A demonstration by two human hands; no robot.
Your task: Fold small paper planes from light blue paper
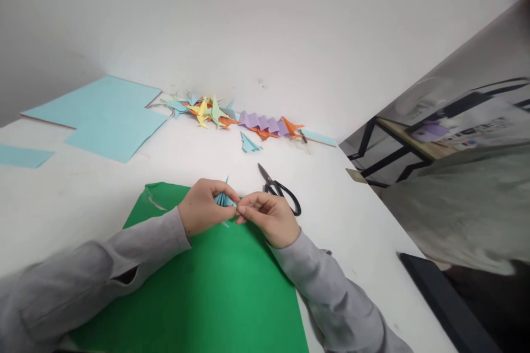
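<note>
My left hand point(209, 207) pinches a small folded light-blue paper figure point(223, 199) with pleats across its middle and thin points sticking out above and below. The thumb and fingertips of my right hand point(269, 215) close on the end of the same figure, and they partly hide it. Both hands are just over the far part of a green sheet point(215, 287). Black-handled scissors point(275, 185) lie on the table right behind my right hand, blades pointing away.
Light-blue paper sheets point(118, 121) lie at the back left. Along the wall sit several folded paper figures point(202, 111), a purple pleated strip point(263, 121) and a light-blue figure point(249, 144). A dark flat object point(434, 292) lies at the right edge.
</note>
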